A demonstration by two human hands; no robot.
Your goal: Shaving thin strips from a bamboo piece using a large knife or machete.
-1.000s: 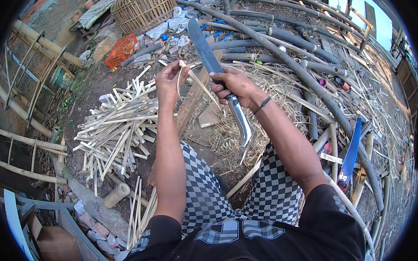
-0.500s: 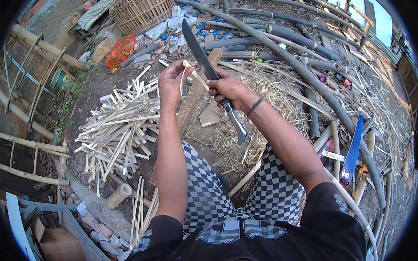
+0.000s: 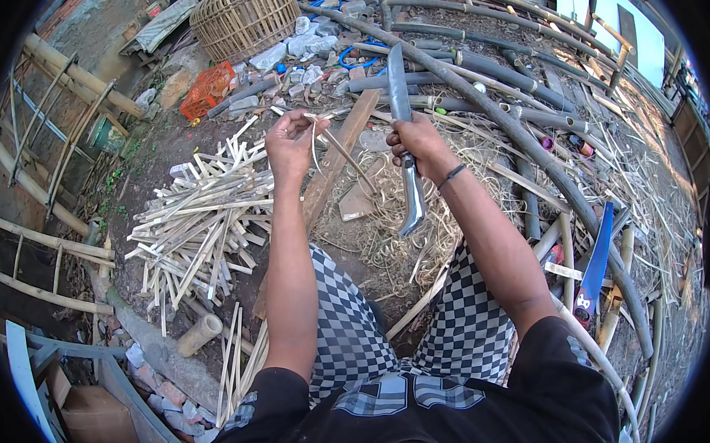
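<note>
My right hand (image 3: 421, 148) is closed round the handle of a machete (image 3: 398, 85), whose broad blade points up and away from me. In my left hand (image 3: 289, 143), the fingers pinch the end of a thin bamboo strip (image 3: 346, 156), with a curled shaving hanging from it. The strip slants down to the right, apart from the blade. Beneath it a wooden plank (image 3: 340, 153) runs away from me. To the left of my left forearm lies a big heap of split bamboo sticks (image 3: 205, 207). Curly bamboo shavings (image 3: 394, 239) cover the ground between my knees and beyond.
A blue-bladed handsaw (image 3: 596, 264) rests at the right among bamboo poles (image 3: 525, 142). Far left are an orange crate (image 3: 208, 91) and a woven bamboo basket (image 3: 245, 19). A short bamboo piece (image 3: 201, 335) lies near left, beside a frame holding a cardboard box (image 3: 101, 418).
My right hand has moved right with the machete, and the blade has swung more upright, away from the strip. My left hand has stayed nearly in place, still pinching the strip.
</note>
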